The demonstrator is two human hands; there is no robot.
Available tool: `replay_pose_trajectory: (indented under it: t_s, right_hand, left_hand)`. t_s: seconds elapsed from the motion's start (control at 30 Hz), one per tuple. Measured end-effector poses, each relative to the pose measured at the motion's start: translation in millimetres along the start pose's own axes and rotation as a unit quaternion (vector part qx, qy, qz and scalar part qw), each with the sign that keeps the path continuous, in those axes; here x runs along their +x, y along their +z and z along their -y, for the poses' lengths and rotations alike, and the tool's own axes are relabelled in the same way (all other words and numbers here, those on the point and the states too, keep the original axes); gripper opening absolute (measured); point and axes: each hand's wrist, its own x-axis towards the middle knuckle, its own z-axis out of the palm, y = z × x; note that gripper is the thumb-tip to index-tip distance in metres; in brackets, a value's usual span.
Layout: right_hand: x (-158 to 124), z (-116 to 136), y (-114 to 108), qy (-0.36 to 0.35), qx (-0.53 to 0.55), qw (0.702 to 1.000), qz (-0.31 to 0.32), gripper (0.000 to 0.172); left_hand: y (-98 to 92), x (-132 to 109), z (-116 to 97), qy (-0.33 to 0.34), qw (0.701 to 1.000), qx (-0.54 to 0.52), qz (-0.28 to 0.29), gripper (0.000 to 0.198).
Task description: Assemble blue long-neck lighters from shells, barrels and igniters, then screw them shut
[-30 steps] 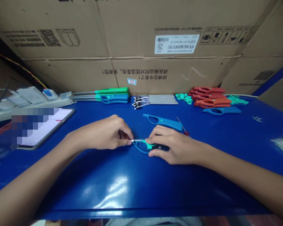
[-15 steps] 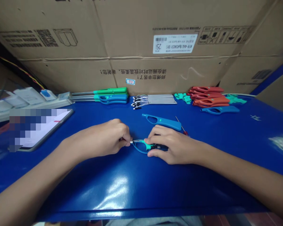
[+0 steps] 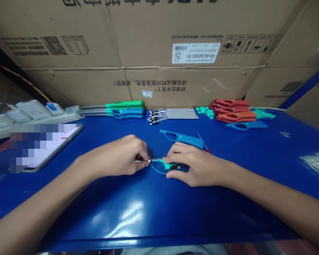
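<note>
— What do the hands hold?

— At the middle of the blue table (image 3: 149,216), the left hand (image 3: 121,156) pinches a thin metal tube (image 3: 143,160), fingers closed on it. The right hand (image 3: 195,166) is curled over a turquoise handle shell (image 3: 159,166) and pins it flat. The tube's end meets the shell's left tip.

— How far along does the work look?

— Part-way, by the look of it. This shell lies open, with dark innards showing under the right fingers. Its likely cover, a blue shell (image 3: 182,138), lies loose just beyond, beside a red-handled screwdriver (image 3: 205,146).

— And the rest of the bench?

— At the far left, a few long-nosed lighters (image 3: 124,109) lie stacked whole against the cardboard boxes (image 3: 149,56). At the far middle is a row of wired tubes (image 3: 175,113), and at the far right a pile of red shells (image 3: 234,109) lies unassembled. A phone (image 3: 50,145) lies at the left.
</note>
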Motion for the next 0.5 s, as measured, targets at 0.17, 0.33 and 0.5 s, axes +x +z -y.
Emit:
replay_pose_trajectory:
  t_s: [0.17,0.33,0.5]
  right_hand:
    - [-2,-4,-12,0.031,0.015,0.999,0.007,0.043]
    - [-4,-20,-28,0.064,-0.021,0.996,-0.062,0.028]
    - [-6,-35,-35,0.074,-0.083,0.993,-0.045,0.027]
  left_hand:
    - [-2.9,0,3,-0.036,0.997,-0.002,0.062,0.016]
    - [-3.9,2,0,-0.051,0.996,-0.006,0.071,0.013]
    - [-3.8,3,1,-0.069,0.995,-0.021,0.071,0.011]
